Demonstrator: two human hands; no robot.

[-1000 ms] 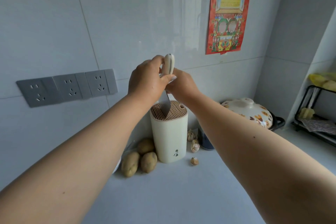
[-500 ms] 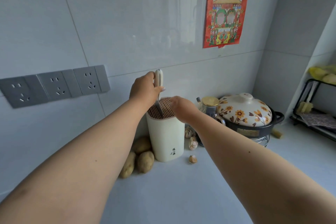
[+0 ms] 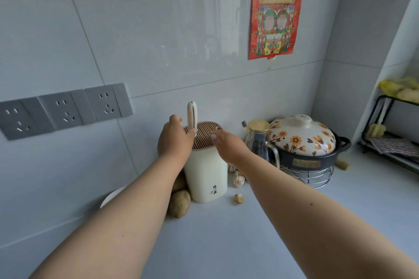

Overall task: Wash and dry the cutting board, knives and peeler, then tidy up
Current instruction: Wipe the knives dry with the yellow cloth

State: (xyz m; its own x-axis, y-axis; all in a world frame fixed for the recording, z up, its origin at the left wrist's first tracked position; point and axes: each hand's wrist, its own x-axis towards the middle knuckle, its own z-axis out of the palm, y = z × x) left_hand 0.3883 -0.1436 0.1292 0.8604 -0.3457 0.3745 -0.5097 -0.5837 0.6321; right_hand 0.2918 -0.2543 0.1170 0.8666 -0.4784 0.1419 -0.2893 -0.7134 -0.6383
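The head view shows two bare forearms reaching over the pale worktop [image 3: 226, 244] toward its back edge, where a cream knife block [image 3: 207, 176] stands against the tiled wall. Just in front of the block on the worktop lie a potato [image 3: 179, 203] at its left foot and a loose garlic clove [image 3: 238, 198] at its right.

The left hand [image 3: 174, 140] is curled at the block's left rim, thumb and fingers closed on the lower part of the knife handle [image 3: 192, 116]. The right hand [image 3: 229, 142] rests at the block's right rim with fingers loosely bent; whether it actually grips the rim or only steadies it I cannot tell.

The knife stands almost upright, long axis vertical, butt of the handle pointing up and the blade pointing down, hidden inside the brown slotted top [image 3: 204, 135]. It looks nearly seated, so this is likely the tidy-up stage. To finish well, the push should run straight down along the blade's axis, without twisting, while the right hand keeps the block from tipping, fingers clear of the slots.

Further back toward the right corner sit a glass oil jar [image 3: 259, 140] and a flowered casserole pot [image 3: 301, 140] on a wire trivet.
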